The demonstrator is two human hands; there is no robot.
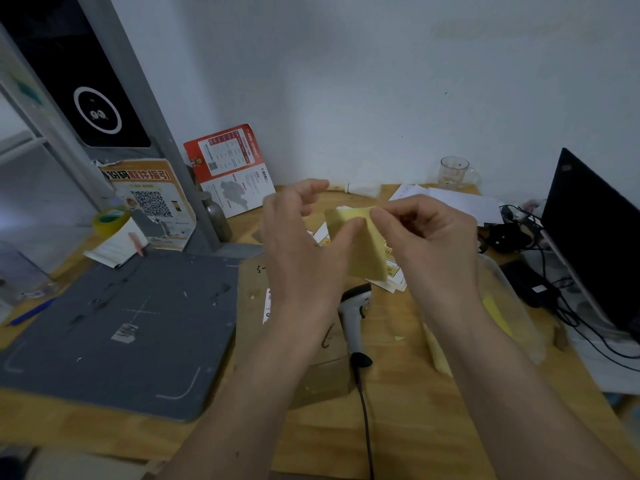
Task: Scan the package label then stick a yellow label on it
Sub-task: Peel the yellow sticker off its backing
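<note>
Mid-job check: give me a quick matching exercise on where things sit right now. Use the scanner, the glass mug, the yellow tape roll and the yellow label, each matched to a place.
Things:
1. barcode scanner
2. glass mug
3. yellow tape roll
4. yellow label

Places:
A. far edge of the desk, by the wall
B. held up between the left hand and right hand
C. lying on the desk beside the cardboard package, under the forearms
D. far left, near the QR-code poster

Pairs: 1-C, 2-A, 3-D, 4-B
</note>
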